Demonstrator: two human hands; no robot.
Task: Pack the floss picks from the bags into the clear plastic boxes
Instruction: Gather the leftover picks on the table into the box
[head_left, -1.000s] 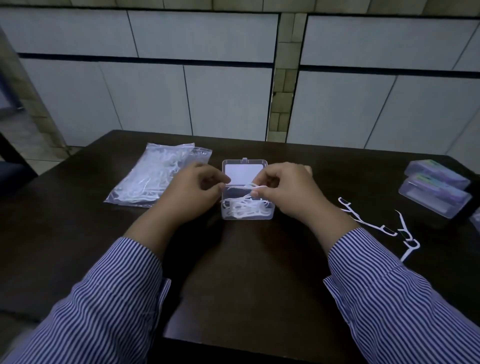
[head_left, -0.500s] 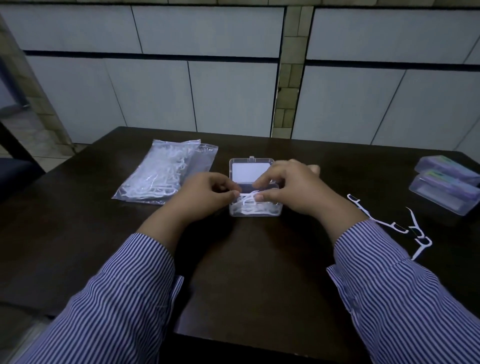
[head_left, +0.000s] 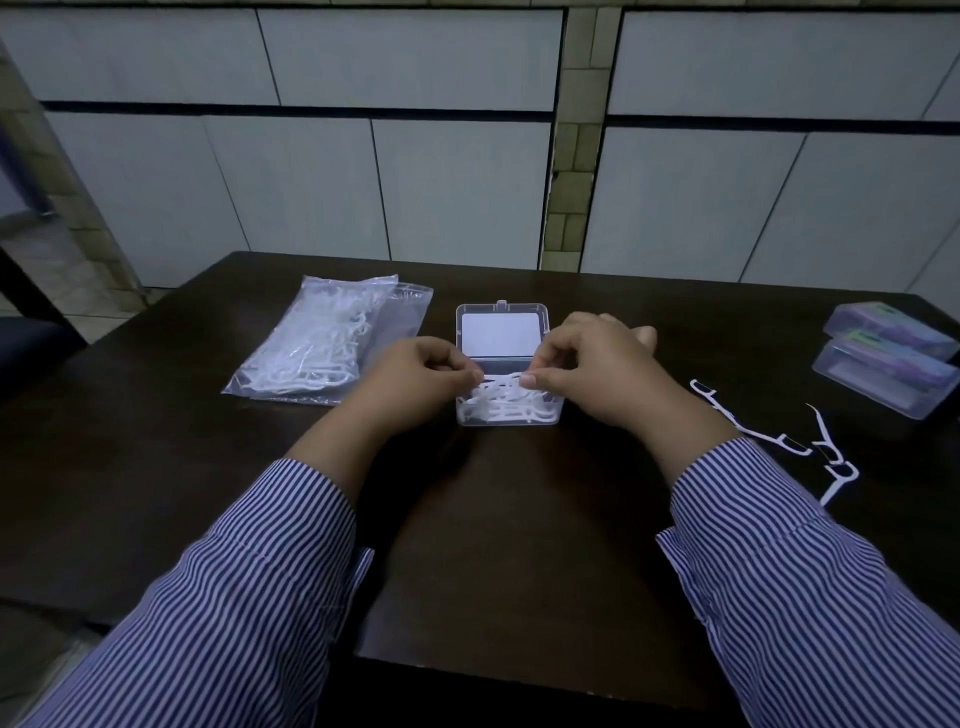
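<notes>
A small clear plastic box (head_left: 551, 415) lies open mid-table, its lid (head_left: 500, 336) flat behind it with a white label inside. White floss picks (head_left: 501, 402) fill the box. My left hand (head_left: 415, 376) and my right hand (head_left: 587, 366) meet over the box's top. Each pinches an end of a floss pick between thumb and forefinger. A clear bag of floss picks (head_left: 317, 345) lies to the left on the table.
Several loose floss picks (head_left: 779, 436) lie on the dark wooden table (head_left: 493, 545) to the right of my right wrist. Two closed clear boxes (head_left: 883, 358) with purple labels sit at the far right edge. A tiled wall stands behind the table.
Both hands stay at the box, pinching picks and shifting slightly lower onto the pile. The camera view has tilted a little.
</notes>
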